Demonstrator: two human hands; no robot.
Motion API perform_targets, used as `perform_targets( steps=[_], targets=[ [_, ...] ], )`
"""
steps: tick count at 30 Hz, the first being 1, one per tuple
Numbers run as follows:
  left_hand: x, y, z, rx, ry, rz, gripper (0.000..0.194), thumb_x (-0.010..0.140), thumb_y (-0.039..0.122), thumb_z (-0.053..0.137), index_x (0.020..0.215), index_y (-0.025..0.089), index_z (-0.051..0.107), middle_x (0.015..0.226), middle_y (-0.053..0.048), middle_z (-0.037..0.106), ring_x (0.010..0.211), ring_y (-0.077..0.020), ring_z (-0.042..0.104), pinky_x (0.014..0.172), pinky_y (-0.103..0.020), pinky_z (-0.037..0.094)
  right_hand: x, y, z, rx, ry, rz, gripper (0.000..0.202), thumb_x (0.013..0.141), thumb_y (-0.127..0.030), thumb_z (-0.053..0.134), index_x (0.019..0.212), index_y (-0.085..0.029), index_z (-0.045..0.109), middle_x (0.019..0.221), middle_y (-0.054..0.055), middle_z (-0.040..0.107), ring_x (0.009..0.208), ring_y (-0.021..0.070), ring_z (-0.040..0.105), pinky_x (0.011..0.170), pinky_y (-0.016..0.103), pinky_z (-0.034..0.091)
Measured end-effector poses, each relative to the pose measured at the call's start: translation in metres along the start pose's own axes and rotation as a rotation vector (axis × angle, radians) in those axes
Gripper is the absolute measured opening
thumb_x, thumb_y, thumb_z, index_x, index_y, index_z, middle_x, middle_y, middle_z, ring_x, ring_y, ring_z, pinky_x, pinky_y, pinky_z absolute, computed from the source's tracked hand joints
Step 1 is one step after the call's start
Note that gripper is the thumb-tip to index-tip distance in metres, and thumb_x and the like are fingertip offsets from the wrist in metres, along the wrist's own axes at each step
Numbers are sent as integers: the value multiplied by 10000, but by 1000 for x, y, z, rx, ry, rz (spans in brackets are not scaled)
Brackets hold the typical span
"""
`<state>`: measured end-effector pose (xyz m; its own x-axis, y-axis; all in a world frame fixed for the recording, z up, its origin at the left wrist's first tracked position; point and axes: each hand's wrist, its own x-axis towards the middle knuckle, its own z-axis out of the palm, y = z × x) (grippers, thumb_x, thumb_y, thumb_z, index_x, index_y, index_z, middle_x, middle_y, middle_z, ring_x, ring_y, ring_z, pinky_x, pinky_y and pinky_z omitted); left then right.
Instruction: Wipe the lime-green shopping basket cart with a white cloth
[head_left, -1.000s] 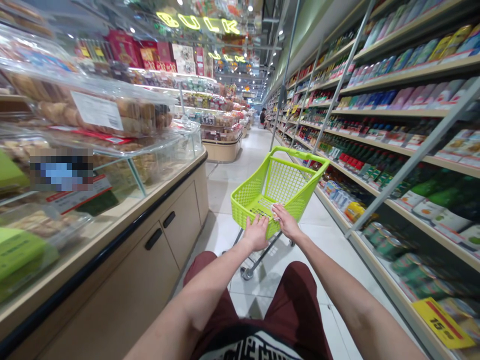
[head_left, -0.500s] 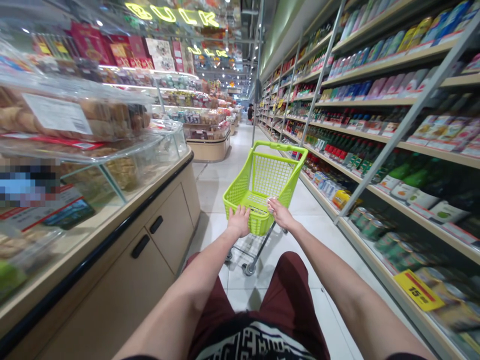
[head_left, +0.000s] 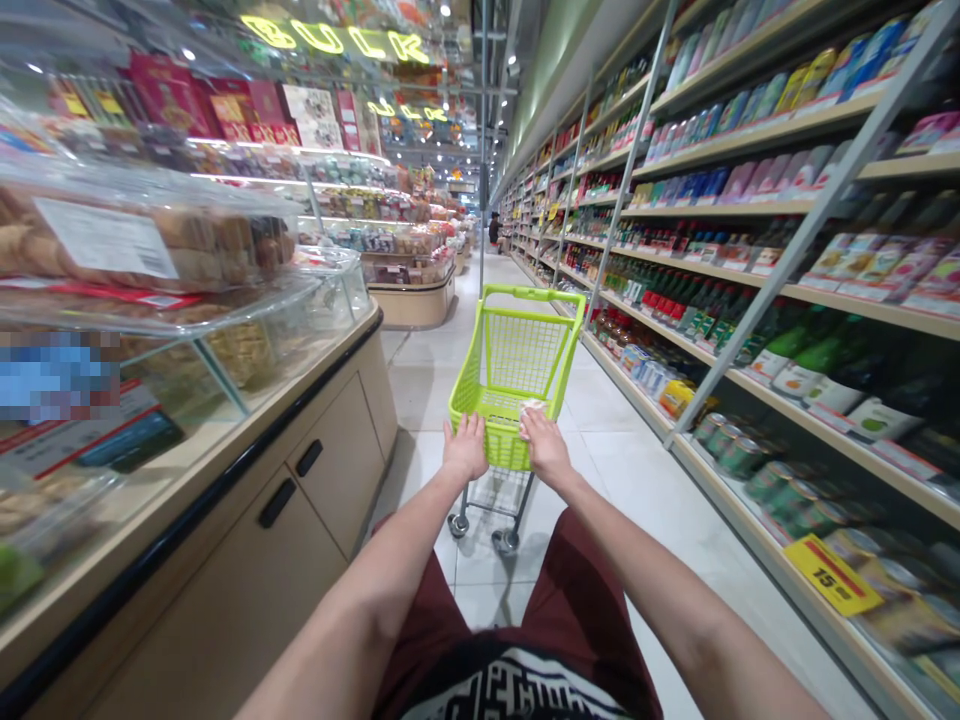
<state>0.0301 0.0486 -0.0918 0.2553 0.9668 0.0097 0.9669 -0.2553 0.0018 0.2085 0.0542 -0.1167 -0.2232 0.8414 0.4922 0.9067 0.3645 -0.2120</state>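
Observation:
A lime-green plastic shopping cart [head_left: 531, 350] stands before my knees on the tiled floor, its basket open at the top. My left hand [head_left: 466, 450] holds the near left corner, fingers over the rim; the thumb's grip is hard to see. At the near right corner, my right hand [head_left: 550, 455] presses a crumpled white tissue [head_left: 532, 410] against the rim. Its fingers are closed around the tissue, which is partly covered. Below the basket, the grey metal frame and small wheels [head_left: 505, 541] show between my legs.
A wooden counter [head_left: 330, 490] with clear bins and packaged baked goods runs along the left. Tall shelves [head_left: 720, 350] of bottles, cans and cartons line the right. A display island [head_left: 411, 306] stands ahead on the left. Far down the aisle is a person [head_left: 493, 230].
The cart has turned to sit straighter in front of me, its handle swinging left. My right hand has shifted slightly left and lower with the tissue; my left hand stays at the near rim.

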Motion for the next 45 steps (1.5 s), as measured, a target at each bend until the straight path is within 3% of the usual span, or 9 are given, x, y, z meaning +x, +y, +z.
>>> perform_targets(
  steps=[4, 12, 19, 21, 28, 32, 37, 40, 45],
  targets=[
    [-2, 5, 2, 26, 8, 34, 763, 669, 215, 441, 1376, 135, 164, 1462, -72, 118, 1339, -256, 69, 1036, -579, 65, -9, -28, 14, -25, -29, -82, 416, 853, -130, 352, 1249, -201, 458, 1356, 57, 387, 1275, 220, 281, 1019, 412, 265],
    [-3, -14, 6, -18, 10, -83, 776, 698, 272, 442, 1380, 86, 121, 1465, -95, 59, 1343, -251, 26, 1053, -546, 82, -23, 24, -10, -147, 101, 78, 401, 870, -146, 317, 1245, -131, 459, 1353, 112, 380, 1291, 226, 237, 1009, 442, 254],
    [-4, -18, 1, -33, -46, -55, 761, 706, 295, 448, 1376, 108, 141, 1466, -81, 63, 1342, -241, 51, 1050, -538, 124, -1, -42, 31, 4, -19, -114, 390, 864, -145, 346, 1229, -147, 481, 1346, 82, 398, 1282, 200, 266, 1036, 383, 250],
    [-4, -24, 2, -51, -34, -64, 778, 700, 306, 463, 1376, 111, 132, 1467, -83, 55, 1343, -233, 53, 1053, -524, 135, 3, -47, 33, 24, -47, -151, 402, 858, -144, 356, 1244, -161, 467, 1358, 72, 381, 1285, 205, 260, 1037, 393, 249],
    [-6, -42, 12, -130, -32, -143, 815, 708, 330, 482, 1380, 101, 82, 1464, -106, 32, 1342, -234, 61, 1054, -509, 146, 2, -12, 9, -1, 16, 69, 424, 852, -116, 341, 1265, -128, 439, 1365, 115, 359, 1291, 232, 240, 1026, 427, 261],
    [-12, -39, 15, -93, -23, -130, 817, 701, 306, 490, 1382, 114, 81, 1466, -96, 42, 1342, -240, 48, 1055, -502, 154, 15, -54, 21, 50, -85, 9, 436, 850, -92, 330, 1274, -124, 426, 1378, 107, 338, 1293, 226, 238, 1037, 420, 254],
    [-22, -45, 17, -26, -47, -137, 790, 689, 291, 492, 1374, 112, 142, 1465, -96, 56, 1341, -246, 53, 1054, -500, 159, 29, -105, 39, 95, -155, -232, 412, 856, -104, 347, 1254, -140, 448, 1373, 96, 351, 1304, 188, 215, 1057, 404, 228],
    [-25, -55, 18, -19, -40, -174, 799, 682, 268, 485, 1377, 101, 129, 1464, -98, 46, 1342, -236, 61, 1058, -496, 146, 25, -93, 33, 70, -178, -250, 419, 859, -115, 343, 1265, -158, 438, 1371, 88, 356, 1301, 193, 223, 1051, 416, 236],
    [-24, -54, 23, -42, -2, -209, 805, 682, 267, 489, 1380, 105, 120, 1464, -102, 46, 1342, -241, 56, 1059, -497, 137, 9, -48, 14, 3, -127, -79, 461, 854, -97, 308, 1305, -150, 388, 1391, 90, 316, 1305, 220, 208, 1043, 433, 225]
  ],
)
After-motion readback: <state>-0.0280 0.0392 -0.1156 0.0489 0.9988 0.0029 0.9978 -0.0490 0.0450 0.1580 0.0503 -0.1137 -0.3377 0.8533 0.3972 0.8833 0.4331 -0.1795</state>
